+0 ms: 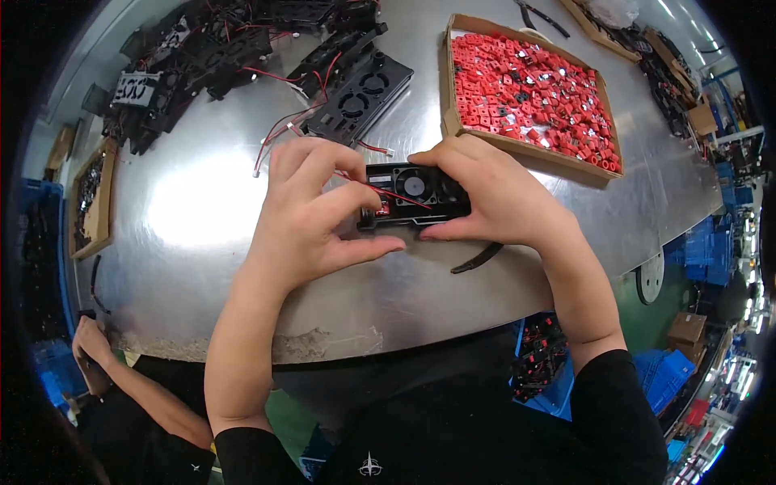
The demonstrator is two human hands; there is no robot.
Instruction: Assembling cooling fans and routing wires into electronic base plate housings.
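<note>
Between my hands, a black plastic housing (402, 220) lies just above the metal table's front half, its open side up. Inside it sit a small round fan (414, 187) and, near the left end, a small red part (381, 208); a red wire crosses over it. Curled fingers of my left hand (303, 206) press on the housing's left end and the red part, with the thumb stretched out apart below. My right hand (505, 190) grips the right end, fingers on the far edge and thumb along the near edge.
Beyond my right hand stands a cardboard box (533, 147) of red plastic pieces. A finished-looking black two-fan housing (364, 101) and a wired pile (218, 61) lie far left. Black-handled pliers (546, 18) lie far right. A co-worker's hand (94, 339) rests at the left edge.
</note>
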